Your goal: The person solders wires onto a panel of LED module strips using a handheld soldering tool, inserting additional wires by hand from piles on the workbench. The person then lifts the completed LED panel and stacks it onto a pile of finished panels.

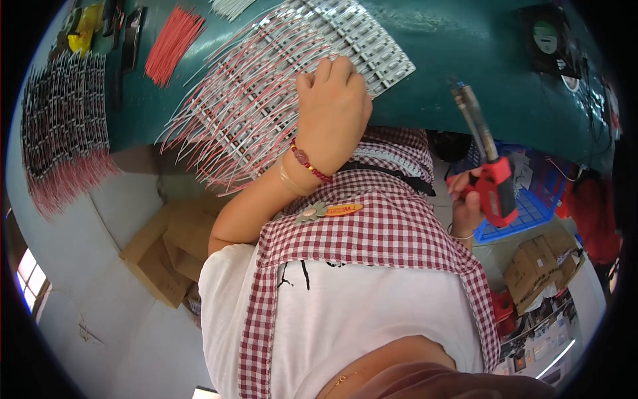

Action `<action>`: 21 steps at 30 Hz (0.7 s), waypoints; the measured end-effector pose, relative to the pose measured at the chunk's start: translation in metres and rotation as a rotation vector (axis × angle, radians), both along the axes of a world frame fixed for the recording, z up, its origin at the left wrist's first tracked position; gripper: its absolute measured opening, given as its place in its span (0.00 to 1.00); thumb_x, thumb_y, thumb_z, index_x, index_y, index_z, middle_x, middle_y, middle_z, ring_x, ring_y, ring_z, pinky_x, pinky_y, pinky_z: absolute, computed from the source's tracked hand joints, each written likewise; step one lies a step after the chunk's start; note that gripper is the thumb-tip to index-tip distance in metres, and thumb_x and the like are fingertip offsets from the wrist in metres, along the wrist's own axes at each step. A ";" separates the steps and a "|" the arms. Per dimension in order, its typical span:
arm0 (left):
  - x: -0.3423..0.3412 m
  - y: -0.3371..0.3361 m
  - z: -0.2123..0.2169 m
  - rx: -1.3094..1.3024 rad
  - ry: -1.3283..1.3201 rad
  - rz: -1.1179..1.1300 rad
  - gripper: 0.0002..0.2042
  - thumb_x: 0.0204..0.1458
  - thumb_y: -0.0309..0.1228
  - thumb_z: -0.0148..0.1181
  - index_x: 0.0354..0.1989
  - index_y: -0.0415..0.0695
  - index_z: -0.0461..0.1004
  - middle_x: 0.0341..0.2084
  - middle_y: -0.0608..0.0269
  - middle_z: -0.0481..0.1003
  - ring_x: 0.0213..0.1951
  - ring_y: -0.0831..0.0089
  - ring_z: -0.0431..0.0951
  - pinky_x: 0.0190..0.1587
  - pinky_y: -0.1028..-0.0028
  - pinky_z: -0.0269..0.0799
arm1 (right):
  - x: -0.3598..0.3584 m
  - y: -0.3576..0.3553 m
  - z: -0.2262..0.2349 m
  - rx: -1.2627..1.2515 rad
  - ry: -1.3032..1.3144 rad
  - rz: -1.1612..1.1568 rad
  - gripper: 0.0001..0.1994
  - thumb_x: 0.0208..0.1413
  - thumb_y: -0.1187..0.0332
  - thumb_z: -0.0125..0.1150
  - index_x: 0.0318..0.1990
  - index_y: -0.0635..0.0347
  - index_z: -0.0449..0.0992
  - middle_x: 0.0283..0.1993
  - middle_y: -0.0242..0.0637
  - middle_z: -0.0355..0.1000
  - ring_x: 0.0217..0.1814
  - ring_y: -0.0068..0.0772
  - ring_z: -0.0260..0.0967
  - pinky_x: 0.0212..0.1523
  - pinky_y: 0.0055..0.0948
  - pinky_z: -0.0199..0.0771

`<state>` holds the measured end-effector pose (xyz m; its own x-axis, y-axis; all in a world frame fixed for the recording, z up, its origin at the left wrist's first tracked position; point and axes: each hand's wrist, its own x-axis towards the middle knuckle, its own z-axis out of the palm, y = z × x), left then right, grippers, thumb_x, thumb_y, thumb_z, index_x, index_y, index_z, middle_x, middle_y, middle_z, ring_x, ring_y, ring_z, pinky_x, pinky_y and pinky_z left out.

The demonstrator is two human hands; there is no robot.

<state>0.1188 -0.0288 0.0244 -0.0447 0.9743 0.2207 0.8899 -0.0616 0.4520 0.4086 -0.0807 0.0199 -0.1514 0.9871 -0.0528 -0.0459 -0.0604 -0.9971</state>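
Observation:
A panel of small silver parts in rows (382, 56) lies on the green table, its left side covered by many thin red and white wires (232, 100). My left hand (333, 100) rests over the panel among the wires, fingers curled and closed; what lies under the fingertips is hidden. Off the table's front edge, my right hand (466, 205) grips the handle of a red and black soldering gun (497, 193). Its metal barrel (476, 120) points up and away over the table, apart from the panel.
On the left lie a bundle of red wires (173, 45) and a stack of wired strips (66, 120). White wires (231, 6) sit at the back. A black device with a green dial (546, 38) stands at the right. Cardboard boxes (166, 239) and a blue crate (525, 209) are below.

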 end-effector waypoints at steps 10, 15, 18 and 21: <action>-0.008 -0.043 0.021 -0.243 0.147 -0.059 0.38 0.38 0.33 0.71 0.63 0.48 0.62 0.64 0.51 0.58 0.64 0.47 0.57 0.63 0.49 0.48 | 0.063 0.096 0.061 0.612 0.061 -0.458 0.20 0.64 0.58 0.48 0.55 0.64 0.62 0.27 0.36 0.64 0.20 0.23 0.57 0.24 0.27 0.63; -0.018 -0.098 -0.010 -0.351 0.475 0.022 0.33 0.52 0.29 0.58 0.68 0.47 0.56 0.69 0.48 0.50 0.69 0.43 0.49 0.64 0.40 0.45 | 0.109 0.165 0.044 -0.015 0.037 -0.709 0.15 0.62 0.61 0.54 0.49 0.64 0.69 0.24 0.34 0.66 0.17 0.23 0.57 0.21 0.25 0.61; -0.020 -0.102 -0.013 -0.287 0.489 0.064 0.28 0.56 0.24 0.49 0.67 0.46 0.57 0.69 0.47 0.51 0.69 0.44 0.49 0.63 0.38 0.47 | 0.118 0.169 0.043 0.180 0.209 -0.692 0.14 0.59 0.63 0.59 0.47 0.63 0.69 0.23 0.36 0.67 0.16 0.23 0.58 0.20 0.25 0.62; -0.032 -0.109 0.006 -0.259 0.446 0.010 0.25 0.55 0.22 0.46 0.65 0.42 0.59 0.66 0.45 0.56 0.67 0.47 0.55 0.63 0.40 0.49 | 0.165 0.208 0.043 0.066 0.409 -0.749 0.15 0.58 0.63 0.60 0.47 0.62 0.69 0.23 0.37 0.67 0.16 0.23 0.59 0.19 0.24 0.61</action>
<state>0.0868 -0.1375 0.0300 -0.0112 0.9995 -0.0281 0.9996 0.0120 0.0273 0.5731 0.1275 0.0625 0.5472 0.8337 -0.0748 -0.4076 0.1874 -0.8937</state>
